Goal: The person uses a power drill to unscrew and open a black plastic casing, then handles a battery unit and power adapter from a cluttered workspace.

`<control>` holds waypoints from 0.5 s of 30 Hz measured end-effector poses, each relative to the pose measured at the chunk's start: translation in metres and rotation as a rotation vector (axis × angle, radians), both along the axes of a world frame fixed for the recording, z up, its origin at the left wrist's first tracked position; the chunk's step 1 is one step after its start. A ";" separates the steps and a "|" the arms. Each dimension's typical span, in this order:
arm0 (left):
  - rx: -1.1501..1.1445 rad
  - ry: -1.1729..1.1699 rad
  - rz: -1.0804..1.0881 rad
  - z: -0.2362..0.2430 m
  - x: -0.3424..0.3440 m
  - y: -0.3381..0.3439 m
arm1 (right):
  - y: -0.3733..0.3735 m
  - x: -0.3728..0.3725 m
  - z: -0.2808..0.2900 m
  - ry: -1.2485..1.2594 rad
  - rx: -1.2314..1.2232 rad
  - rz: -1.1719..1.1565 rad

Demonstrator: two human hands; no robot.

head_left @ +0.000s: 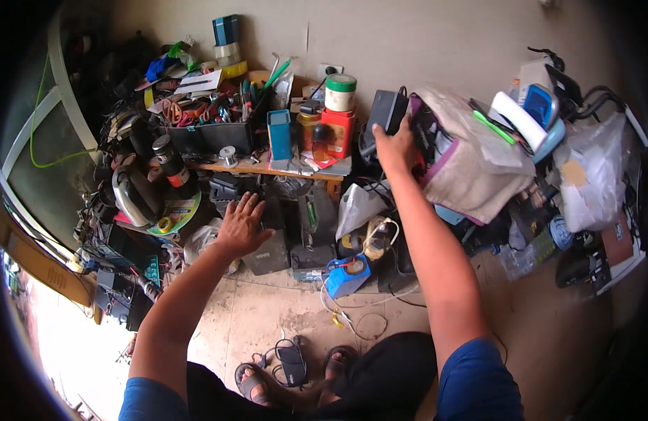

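Observation:
My right hand (396, 146) reaches forward and grips a black box-shaped device (387, 111) by its right side, next to a grey cloth bag (471, 172) with purple trim. Part of the device is hidden by the hand. My left hand (244, 226) is open, fingers spread and palm down, over a dark grey box (269, 254) below the wooden shelf (268, 168); whether it touches the box, I cannot tell. On the floor between my feet lies a black power adapter (292, 366) with its cable.
A black bin (215, 139) packed with tools stands on the shelf, beside a blue container (279, 135) and a green-lidded jar (340, 92). A blue battery-like block (347, 277) with wires sits on the floor. Plastic bags (594, 182) crowd the right.

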State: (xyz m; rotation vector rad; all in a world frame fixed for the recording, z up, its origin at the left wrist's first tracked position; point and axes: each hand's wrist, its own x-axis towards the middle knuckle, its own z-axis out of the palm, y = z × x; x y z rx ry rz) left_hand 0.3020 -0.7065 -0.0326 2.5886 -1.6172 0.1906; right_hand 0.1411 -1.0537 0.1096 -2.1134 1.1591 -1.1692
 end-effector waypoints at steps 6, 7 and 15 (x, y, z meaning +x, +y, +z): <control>-0.088 -0.056 -0.032 -0.019 0.000 -0.017 | -0.122 0.102 -0.033 0.036 0.059 -0.162; -0.099 -0.057 -0.035 -0.018 0.000 -0.016 | -0.140 0.113 -0.038 0.055 0.113 -0.172; -0.020 -0.045 0.020 -0.013 0.005 -0.017 | -0.219 0.191 -0.098 -0.671 0.716 -0.237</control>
